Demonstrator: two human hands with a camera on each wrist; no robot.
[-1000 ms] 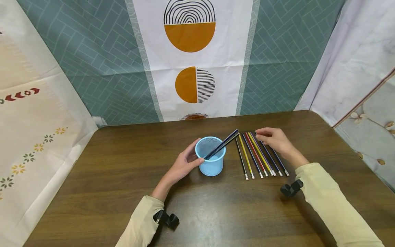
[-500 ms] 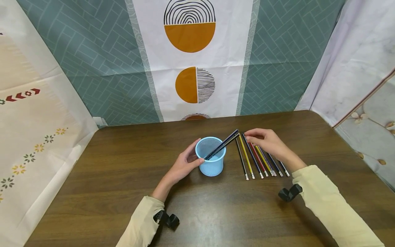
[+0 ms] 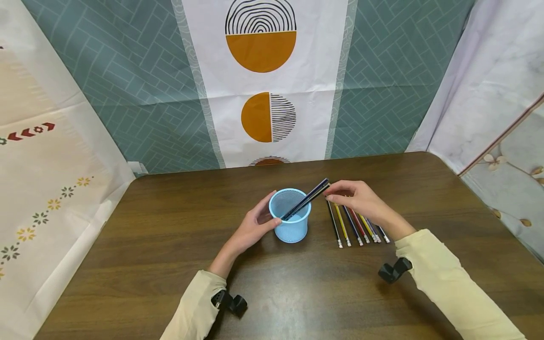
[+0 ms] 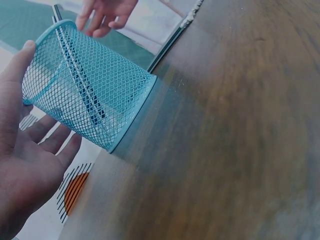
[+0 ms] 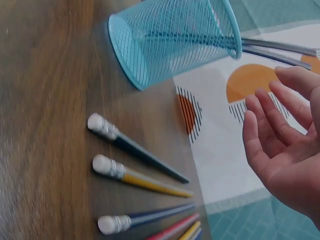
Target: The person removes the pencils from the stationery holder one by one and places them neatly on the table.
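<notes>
A light-blue mesh pencil cup [image 3: 291, 231] stands upright on the table. My left hand [image 3: 251, 227] holds it from the left, thumb at the rim and fingers around the far side. Two dark pencils [image 5: 280, 51] lean in the cup, their upper ends sticking out over its right rim. Just right of those ends is my right hand [image 3: 357, 197], fingers loosely bent, with nothing seen between them in the right wrist view. Below this hand lies a row of pencils [image 3: 341, 224], black, yellow, blue and red, eraser ends toward me. The hand hides their far ends.
The brown wooden table [image 3: 170, 245] runs back to a patterned cloth [image 3: 161, 85] hanging behind it. Light cloths hang at left and right. A black wrist camera [image 3: 229, 302] is on the left sleeve, and another black camera [image 3: 395, 270] on the right.
My right hand has moved left across the row of pencils, from its right part to beside the pencils in the cup. The left hand and the cup have stayed put.
</notes>
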